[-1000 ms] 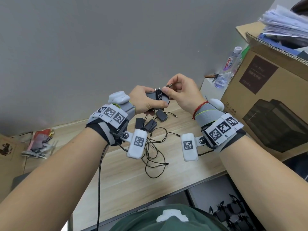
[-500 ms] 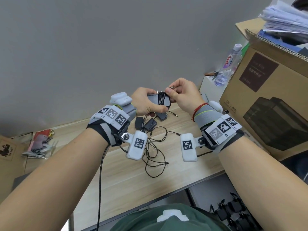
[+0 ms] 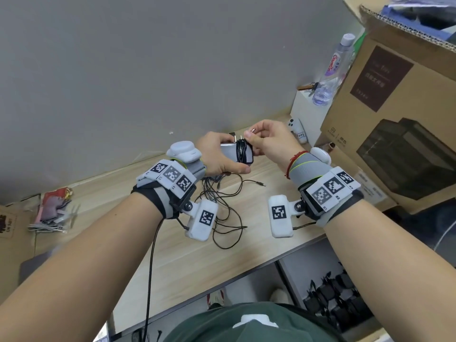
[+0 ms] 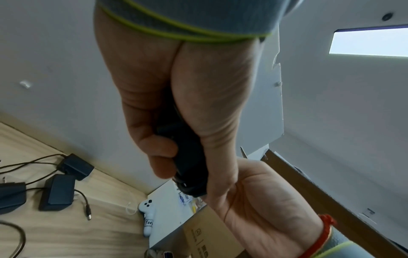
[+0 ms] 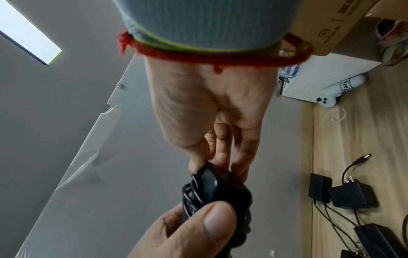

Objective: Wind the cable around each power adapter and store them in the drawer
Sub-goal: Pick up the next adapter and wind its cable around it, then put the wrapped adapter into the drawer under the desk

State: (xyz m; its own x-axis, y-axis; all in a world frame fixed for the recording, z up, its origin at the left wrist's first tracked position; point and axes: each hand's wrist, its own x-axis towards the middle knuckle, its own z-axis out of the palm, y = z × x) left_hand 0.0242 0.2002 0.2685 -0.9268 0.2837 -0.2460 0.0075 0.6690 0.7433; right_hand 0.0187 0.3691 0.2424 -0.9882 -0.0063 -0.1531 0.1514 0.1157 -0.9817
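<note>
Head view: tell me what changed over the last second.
Little changed. The right hand brought the cable's plug end in closer to the adapter and now pinches it just above the coils. The left hand holds the adapter as before, its cable wound round it. The other adapters and loose cables on the desk lie unmoved.

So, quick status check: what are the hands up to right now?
Left hand grips the adapter, cable wound round it. Right hand pinches the cable's plug end. Loose adapters wait tangled on the desk.
</note>
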